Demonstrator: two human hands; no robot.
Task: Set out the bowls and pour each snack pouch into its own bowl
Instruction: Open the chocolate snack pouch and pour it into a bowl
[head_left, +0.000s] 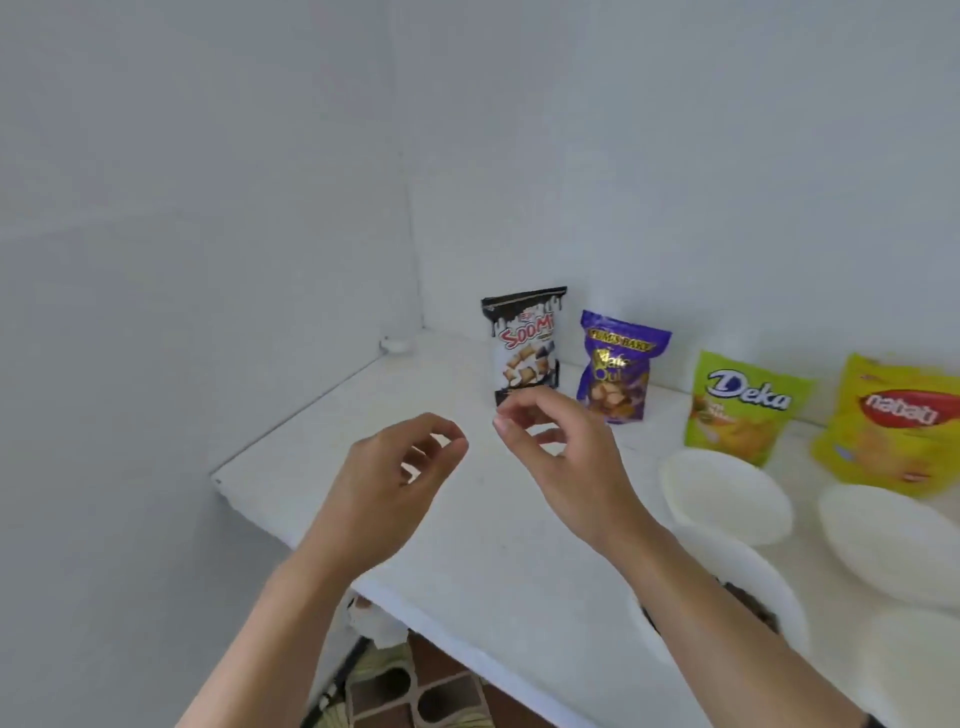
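Four snack pouches stand along the back wall: a black and white pouch (525, 345), a purple pouch (618, 366), a green pouch (740, 408) and a yellow pouch (898, 423). White bowls sit in front of them: one empty bowl (727, 493) by the green pouch, another empty bowl (893, 540) by the yellow one, and a near bowl (769, 597) with dark snack pieces, partly hidden by my right forearm. My left hand (395, 483) and my right hand (561, 457) hover over the table with loosely curled fingers, holding nothing, just in front of the black and white pouch.
The white table (467, 545) fits into a corner of white walls. Its front edge runs diagonally from upper left to lower right. A further white bowl's rim (914, 660) shows at the lower right. Brown floor tiles and a mat lie below the table edge.
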